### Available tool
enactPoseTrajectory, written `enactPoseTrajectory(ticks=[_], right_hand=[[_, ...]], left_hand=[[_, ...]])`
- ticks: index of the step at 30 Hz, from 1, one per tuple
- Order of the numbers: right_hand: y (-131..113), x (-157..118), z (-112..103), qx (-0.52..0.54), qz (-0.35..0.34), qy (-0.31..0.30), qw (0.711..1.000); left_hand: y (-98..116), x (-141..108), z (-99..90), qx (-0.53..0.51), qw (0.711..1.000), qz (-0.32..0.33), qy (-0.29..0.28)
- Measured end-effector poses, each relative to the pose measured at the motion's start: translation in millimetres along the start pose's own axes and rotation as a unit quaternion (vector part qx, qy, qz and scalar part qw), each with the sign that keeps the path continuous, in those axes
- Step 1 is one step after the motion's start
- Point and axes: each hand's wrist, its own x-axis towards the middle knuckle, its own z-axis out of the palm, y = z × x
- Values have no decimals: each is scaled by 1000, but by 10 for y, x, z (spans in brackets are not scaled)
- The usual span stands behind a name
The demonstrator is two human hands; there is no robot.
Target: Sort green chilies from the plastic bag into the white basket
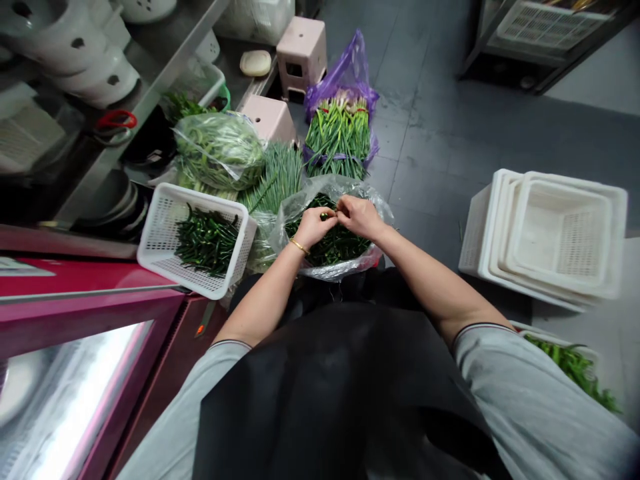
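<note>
Two bare hands meet over an open clear plastic bag (337, 270) heaped with dark green chillies (343, 250). The left hand (315, 227), a gold bracelet (300, 247) on its wrist, pinches one green chilli (326, 216) between thumb and fingers, just above the heap; the right hand (360, 217) has its fingertips bunched at that pod's end, though whether they grip it I cannot tell. A pale label (25, 267) on the red cabinet (90, 270) at left is too blurred to read. Both forearms reach forward and converge, palms mostly down, past a black apron (320, 393).

Left of the bag stands a white perforated basket (155, 213), partly filled with more chillies (207, 240). Beyond it sits a clear bag of leafy greens (220, 147), and straight ahead, bundled scallions (340, 133) in a purple bag (357, 63), close beside two pale pink stools (303, 53). Red-handled scissors (117, 120) lie on the shelf edge. Nested white baskets (565, 227) stand well apart at right, with long green peppers (575, 367) nearer the person.
</note>
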Motion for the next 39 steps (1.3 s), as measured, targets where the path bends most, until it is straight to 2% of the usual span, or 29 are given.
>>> enactPoseTrajectory(ticks=[3,6,7,9,12,15,18,20,22,25,26,27,30,31,32,36,39], right_hand=[[-1,5,-125,86,-6,-6,996],[-15,8,-253,218,34,-25,975],[-30,6,-275,252,46,-36,966],[-78,-5,-280,291,54,-51,954],[-166,-28,-218,245,28,-10,969],[-216,-42,-165,163,-11,40,986],[-231,-60,-164,154,-13,42,987],[-237,-100,-165,139,-18,43,989],[-233,-171,-144,84,-50,46,994],[-175,-287,-65,-25,-102,16,994],[-144,-313,-32,-56,-97,-6,994],[-111,-328,4,-83,-74,-30,993],[-49,-304,113,-160,52,-88,982],[-47,-279,150,-180,89,-100,974],[-54,-248,187,-195,115,-110,968],[-81,-116,292,-193,128,-147,962],[-45,-60,253,-94,141,-147,975]], left_hand=[[16,-8,-108,-70,997,-18,-27],[45,-57,-260,-109,993,-40,-4],[63,-69,-301,-103,994,-30,-1],[112,-82,-344,-85,996,7,-28],[190,-86,-323,-100,992,18,-79],[243,-103,-280,-174,982,-24,-71],[293,-142,-285,-203,977,-22,-60],[331,-180,-302,-211,974,-25,-84],[355,-232,-302,-260,954,-66,-136],[303,-325,-245,-363,897,-150,-201],[256,-349,-216,-391,884,-169,-191],[198,-367,-186,-412,879,-181,-158],[7,-375,-117,-433,879,-196,38],[-43,-369,-105,-420,882,-196,88],[-81,-364,-99,-398,890,-193,110],[-117,-362,-108,-239,957,-150,59],[-88,-345,-134,-129,984,-114,41]])
